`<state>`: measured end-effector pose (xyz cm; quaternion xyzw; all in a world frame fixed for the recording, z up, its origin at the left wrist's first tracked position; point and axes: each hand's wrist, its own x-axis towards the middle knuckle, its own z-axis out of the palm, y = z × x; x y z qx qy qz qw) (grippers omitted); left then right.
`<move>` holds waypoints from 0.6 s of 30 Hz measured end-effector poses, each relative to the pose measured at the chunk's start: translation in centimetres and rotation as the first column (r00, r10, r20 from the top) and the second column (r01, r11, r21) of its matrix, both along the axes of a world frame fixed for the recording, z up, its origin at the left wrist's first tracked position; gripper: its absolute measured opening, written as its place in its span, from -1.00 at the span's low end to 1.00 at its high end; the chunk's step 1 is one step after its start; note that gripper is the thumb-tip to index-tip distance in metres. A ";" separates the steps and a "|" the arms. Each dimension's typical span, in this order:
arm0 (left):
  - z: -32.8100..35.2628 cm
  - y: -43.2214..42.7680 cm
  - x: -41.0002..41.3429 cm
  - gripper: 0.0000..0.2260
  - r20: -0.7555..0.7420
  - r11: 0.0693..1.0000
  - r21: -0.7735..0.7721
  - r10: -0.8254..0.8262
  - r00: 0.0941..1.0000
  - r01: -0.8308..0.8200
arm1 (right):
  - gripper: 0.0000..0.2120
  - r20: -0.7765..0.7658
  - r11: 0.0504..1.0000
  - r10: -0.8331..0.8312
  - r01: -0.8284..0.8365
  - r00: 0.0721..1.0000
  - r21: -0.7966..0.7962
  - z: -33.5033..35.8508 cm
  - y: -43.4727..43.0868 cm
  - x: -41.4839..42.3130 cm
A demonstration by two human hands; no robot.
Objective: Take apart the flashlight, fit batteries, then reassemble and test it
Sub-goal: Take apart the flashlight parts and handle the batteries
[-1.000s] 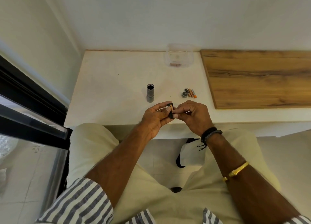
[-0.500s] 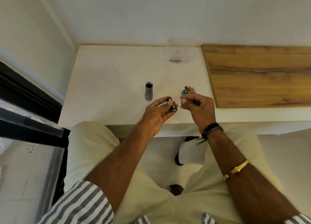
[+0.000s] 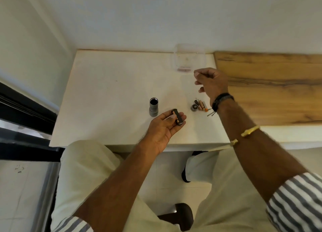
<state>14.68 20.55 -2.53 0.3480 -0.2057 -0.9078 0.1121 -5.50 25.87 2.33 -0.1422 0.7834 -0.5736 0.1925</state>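
Observation:
My left hand (image 3: pixel 163 127) is palm up above the table's front edge and grips a black battery holder (image 3: pixel 178 117) between thumb and fingers; an orange-striped battery shows in it. The grey flashlight body (image 3: pixel 153 107) stands upright on the white table (image 3: pixel 108 95), open end up, just left of that hand. A dark round cap (image 3: pixel 194 107) and a few loose batteries (image 3: pixel 202 106) lie to the right. My right hand (image 3: pixel 211 82) is raised beyond them, fingers curled and thumb against forefinger; I see nothing between them.
A clear plastic container (image 3: pixel 189 57) stands at the back of the table by the wall, with something reddish at its bottom. A wooden board (image 3: pixel 271 87) covers the right side. My knees are under the front edge.
My hands have parted. The right hand left the battery holder and rose back and right toward the clear container. The left hand stays low with the holder in it.

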 end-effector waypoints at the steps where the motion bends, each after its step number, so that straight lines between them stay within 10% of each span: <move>1: 0.0 -0.1 0.0 -0.75 -0.010 1.000 0.014 0.001 1.000 0.000 | -0.92 -0.046 0.999 0.007 -0.005 0.999 0.048 0.0 -0.9 -1.1; 8: -0.4 -0.3 -0.3 -0.74 -0.012 0.998 0.053 0.023 1.000 -0.023 | -0.87 -0.357 0.892 0.241 -0.061 0.903 0.449 0.4 -6.7 -7.6; 18: -1.0 -0.5 -0.4 -0.72 0.005 0.996 0.084 0.026 1.000 -0.027 | -0.92 -0.292 0.491 0.514 0.002 0.807 0.871 -1.3 -11.0 -10.5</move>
